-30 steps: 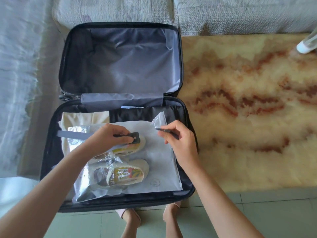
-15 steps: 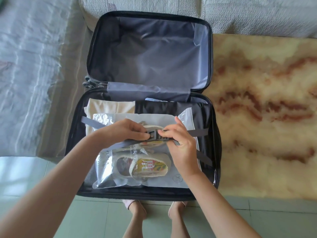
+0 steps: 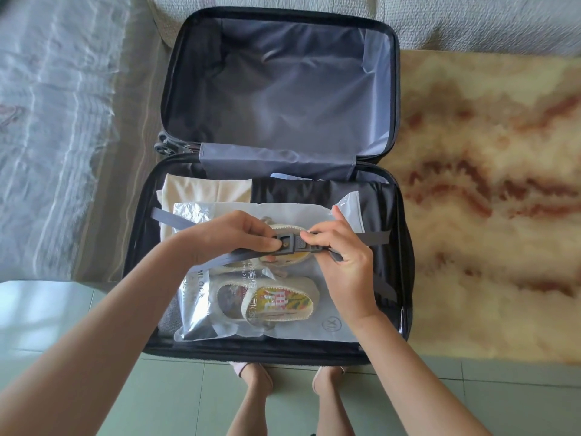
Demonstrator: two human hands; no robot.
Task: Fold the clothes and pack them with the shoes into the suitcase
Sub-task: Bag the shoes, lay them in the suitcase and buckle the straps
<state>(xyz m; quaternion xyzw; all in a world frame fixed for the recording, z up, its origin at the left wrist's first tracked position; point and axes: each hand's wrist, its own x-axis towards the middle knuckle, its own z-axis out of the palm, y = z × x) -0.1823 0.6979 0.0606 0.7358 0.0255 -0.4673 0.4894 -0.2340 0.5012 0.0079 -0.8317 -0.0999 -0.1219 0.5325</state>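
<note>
An open black suitcase (image 3: 138,234) lies on the floor with its lid raised at the back. Its near half holds a folded cream garment (image 3: 201,190), a folded black garment (image 3: 301,190) and a pair of cream shoes (image 3: 276,303) inside a clear plastic bag (image 3: 333,319). A grey packing strap (image 3: 169,217) crosses over the bag. My left hand (image 3: 232,237) pinches one half of the strap buckle (image 3: 289,242). My right hand (image 3: 339,253) pinches the other half, and the two halves meet between my fingers. The upper shoe is mostly hidden under my hands.
A fluffy cream and brown rug (image 3: 490,190) lies right of the suitcase. A grey bed cover (image 3: 56,121) is on the left and a quilted cover (image 3: 471,20) runs along the back. My feet (image 3: 254,377) stand on green floor tiles (image 3: 176,394) just before the suitcase.
One second ago my hands held the two strap ends apart. They have come together over the shoes, and the buckle halves now meet at the middle.
</note>
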